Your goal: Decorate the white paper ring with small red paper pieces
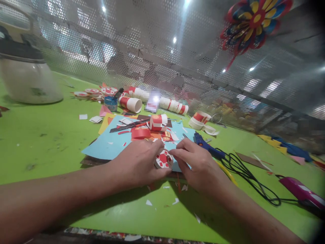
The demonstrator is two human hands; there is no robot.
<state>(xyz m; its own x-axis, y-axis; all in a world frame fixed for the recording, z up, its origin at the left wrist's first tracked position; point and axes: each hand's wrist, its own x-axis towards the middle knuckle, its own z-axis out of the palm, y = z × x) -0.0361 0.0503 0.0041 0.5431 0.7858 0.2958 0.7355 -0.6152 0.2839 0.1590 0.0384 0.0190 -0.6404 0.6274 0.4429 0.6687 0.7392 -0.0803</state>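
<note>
Over blue paper, the left hand clasps a red-and-white disc; the right hand curls at its right edge, its hold indiscernible.

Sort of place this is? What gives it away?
Probably a papercraft workspace: a flat light-blue paper sheet, what looks like a blue plastic glue gun, and a round red-and-white decorated piece in the left hand.

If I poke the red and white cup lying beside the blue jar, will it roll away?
The cup would probably roll, since it lies on its round side. It's likely light, because its open end shows a thin wall. That thin wall might also squash if squeezed.
</note>
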